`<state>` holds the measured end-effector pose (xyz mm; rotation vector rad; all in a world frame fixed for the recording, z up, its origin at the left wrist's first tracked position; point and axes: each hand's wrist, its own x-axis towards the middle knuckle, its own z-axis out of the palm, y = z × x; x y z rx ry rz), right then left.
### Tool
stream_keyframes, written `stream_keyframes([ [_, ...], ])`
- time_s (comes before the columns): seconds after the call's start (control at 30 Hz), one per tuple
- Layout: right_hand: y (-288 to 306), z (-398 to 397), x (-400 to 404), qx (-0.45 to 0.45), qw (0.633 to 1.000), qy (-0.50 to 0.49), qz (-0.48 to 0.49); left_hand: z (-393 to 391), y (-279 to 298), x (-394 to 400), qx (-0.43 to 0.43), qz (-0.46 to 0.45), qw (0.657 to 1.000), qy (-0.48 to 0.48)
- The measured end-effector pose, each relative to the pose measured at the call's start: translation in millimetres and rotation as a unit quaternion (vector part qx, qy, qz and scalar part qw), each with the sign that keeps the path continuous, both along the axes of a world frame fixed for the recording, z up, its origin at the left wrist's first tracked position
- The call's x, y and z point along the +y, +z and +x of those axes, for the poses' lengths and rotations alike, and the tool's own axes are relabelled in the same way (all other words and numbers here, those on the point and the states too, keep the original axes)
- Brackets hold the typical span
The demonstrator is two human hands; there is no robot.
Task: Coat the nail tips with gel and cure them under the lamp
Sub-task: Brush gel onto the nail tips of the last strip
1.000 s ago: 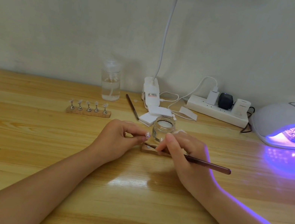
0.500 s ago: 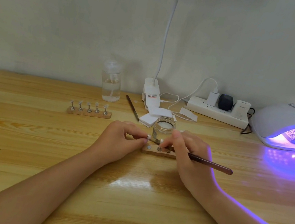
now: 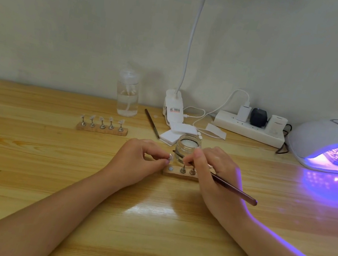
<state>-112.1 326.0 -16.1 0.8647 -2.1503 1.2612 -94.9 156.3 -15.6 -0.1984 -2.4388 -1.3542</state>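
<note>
- Left hand [image 3: 142, 159], just left of centre, has its fingers curled and pinches a small pale nail tip [image 3: 170, 157] on its stand between thumb and forefinger.
- Right hand [image 3: 212, 171] is curled round a dark brush [image 3: 234, 189]; the handle runs out toward 4 o'clock and the bristle end points toward 10 o'clock, close to the pinched tip. Whether the bristles touch the tip cannot be told.
- Under both hands lies a wooden holder [image 3: 180, 173] on the bench [image 3: 42, 173]; two metal stands rise from it and a pale round spot sits at its left end.
- Gel jar [image 3: 188, 147], clear glass and open, stands just behind the holder at 12 o'clock from it, partly hidden by the right fingers.
- Second holder [image 3: 102, 128] with five tips on stands sits at 10 o'clock from the hands, well apart from them.
- Clear bottle [image 3: 127, 95] stands behind it near the wall.
- Spare brush [image 3: 152, 123] lies slantwise at 12 o'clock, beside white pads [image 3: 176, 132].
- White clip lamp [image 3: 172, 108] stands behind the pads, its neck rising out of view.
- Power strip [image 3: 249, 129] with plugs lies at 1 o'clock.
- Curing lamp [image 3: 332, 143] sits at 2 o'clock at the bench's right edge, glowing violet, with stands visible inside; its light spills onto the bench and the right forearm.
</note>
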Motion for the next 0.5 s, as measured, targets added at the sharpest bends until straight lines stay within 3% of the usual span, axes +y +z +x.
stream_keyframes([
  [0.27, -2.0, 1.3, 2.5, 0.009, 0.999, 0.033, -0.028, -0.5, 0.4, 0.8, 0.004, 0.005, 1.000, -0.001],
  [0.5, -0.2, 0.0, -1.0, 0.005, 1.000, -0.003, -0.001, 0.6, 0.4, 0.5, 0.013, 0.004, 1.000, -0.008],
])
